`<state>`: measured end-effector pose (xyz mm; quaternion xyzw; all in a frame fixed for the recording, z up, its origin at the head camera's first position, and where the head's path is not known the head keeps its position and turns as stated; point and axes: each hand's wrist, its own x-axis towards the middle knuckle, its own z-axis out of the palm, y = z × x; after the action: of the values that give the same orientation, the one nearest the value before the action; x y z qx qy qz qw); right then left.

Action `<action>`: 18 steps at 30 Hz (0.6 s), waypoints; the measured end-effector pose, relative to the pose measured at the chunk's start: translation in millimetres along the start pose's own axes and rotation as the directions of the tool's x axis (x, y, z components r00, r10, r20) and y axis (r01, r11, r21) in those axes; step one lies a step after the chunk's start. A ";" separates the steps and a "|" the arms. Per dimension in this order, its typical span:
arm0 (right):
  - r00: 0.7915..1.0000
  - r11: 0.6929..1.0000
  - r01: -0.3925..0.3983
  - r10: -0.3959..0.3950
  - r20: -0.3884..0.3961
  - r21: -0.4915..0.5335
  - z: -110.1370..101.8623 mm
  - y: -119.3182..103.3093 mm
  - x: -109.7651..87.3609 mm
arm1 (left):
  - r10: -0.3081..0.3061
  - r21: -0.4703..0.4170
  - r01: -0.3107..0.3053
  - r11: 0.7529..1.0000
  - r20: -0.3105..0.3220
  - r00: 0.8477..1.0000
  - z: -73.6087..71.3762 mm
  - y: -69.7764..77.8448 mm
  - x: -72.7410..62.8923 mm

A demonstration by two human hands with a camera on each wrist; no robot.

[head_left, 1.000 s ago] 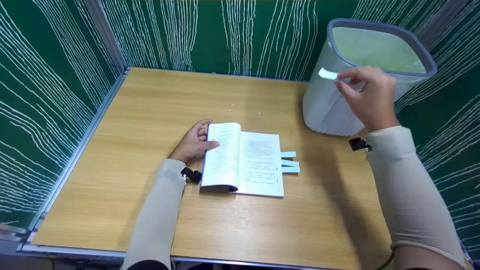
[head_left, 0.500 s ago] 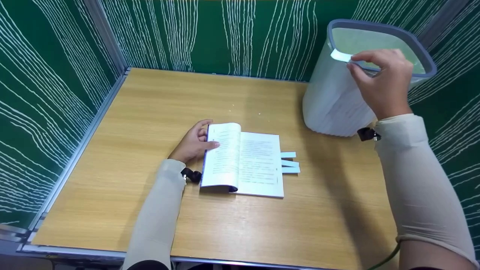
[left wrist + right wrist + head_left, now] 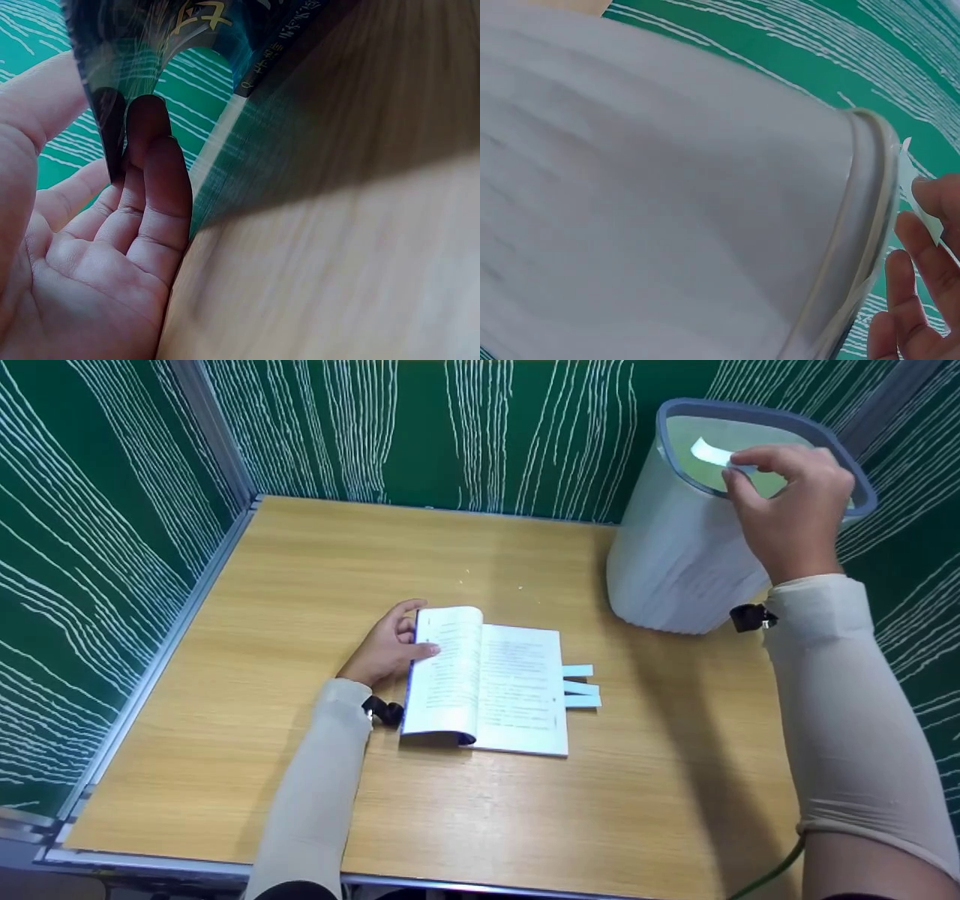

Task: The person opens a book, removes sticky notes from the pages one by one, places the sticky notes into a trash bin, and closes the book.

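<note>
An open book (image 3: pixel 521 690) lies on the table, its left pages lifted and curved. My left hand (image 3: pixel 382 649) grips that left side, thumb on the page and fingers behind the cover; the left wrist view shows the dark cover (image 3: pixel 202 30) between thumb and curled fingers. Several pale blue paper strips (image 3: pixel 577 670) stick out from the book's right edge. Above the trash bin (image 3: pixel 675 555), my right hand (image 3: pixel 799 502) pinches a small pale paper strip (image 3: pixel 709 453) between thumb and forefinger. In the right wrist view the strip (image 3: pixel 910 176) is beside the bin's rim.
The bin's grey rim (image 3: pixel 765 409) stands high at the back right of the wooden table (image 3: pixel 337 562), with a liner inside. Tiny white scraps (image 3: pixel 520 587) lie behind the book. Green walls (image 3: pixel 420 435) with white lines enclose the table.
My right hand has moved up and to the right with the paper strip, from in front of the bin to over its opening. The left hand and the book have stayed put.
</note>
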<state>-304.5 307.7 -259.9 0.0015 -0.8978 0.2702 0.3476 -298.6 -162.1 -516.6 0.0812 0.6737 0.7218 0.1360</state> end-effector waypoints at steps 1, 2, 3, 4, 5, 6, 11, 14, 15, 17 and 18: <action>1.000 1.000 -0.007 0.007 0.001 -0.008 0.1 1.8 0.8 | -0.001 0.001 0.001 1.000 0.003 1.000 0.1 0.1 0.2; 1.000 1.000 -0.014 0.014 0.004 -0.012 0.3 3.7 1.5 | -0.002 0.002 0.002 1.000 0.006 1.000 0.3 0.1 0.5; 1.000 1.000 -0.020 0.020 0.008 -0.018 0.5 5.5 2.0 | -0.002 0.003 0.002 1.000 0.009 1.000 0.4 0.1 0.9; 1.000 0.999 -0.025 0.025 0.013 -0.022 0.7 7.4 2.6 | 0.000 0.001 0.000 1.000 0.010 1.000 0.4 0.0 1.2; 0.999 0.999 -0.030 0.031 0.017 -0.027 1.0 9.3 3.2 | 0.001 0.000 -0.001 1.000 0.012 1.000 0.4 -0.2 1.6; 0.999 0.999 -0.035 0.036 0.021 -0.032 1.3 11.3 3.8 | 0.003 0.002 -0.003 1.000 0.014 1.000 0.5 -0.4 2.0; 0.995 0.995 -0.095 0.095 0.041 0.013 1.9 18.9 6.9 | 0.006 -0.012 -0.006 1.000 0.014 1.000 0.7 -1.4 1.9; 0.989 0.987 -0.142 0.138 0.058 0.076 2.3 20.7 7.6 | 0.000 -0.015 0.001 1.000 0.011 1.000 0.6 -1.4 1.0; 0.987 0.984 -0.155 0.149 0.063 0.094 2.5 20.7 7.6 | -0.001 -0.015 0.002 1.000 0.011 1.000 0.4 -1.2 0.7; 0.984 0.978 -0.171 0.164 0.068 0.117 3.4 20.0 7.4 | -0.003 -0.017 0.004 1.000 0.011 1.000 -0.1 -0.9 0.3; 0.984 0.977 -0.174 0.167 0.067 0.120 4.1 19.5 7.2 | -0.004 -0.018 0.004 1.000 0.010 1.000 -0.6 -0.8 0.4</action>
<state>-316.3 323.7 -267.3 -0.0462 -0.8854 0.3547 0.2969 -299.0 -162.5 -517.5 0.0823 0.6665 0.7273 0.1414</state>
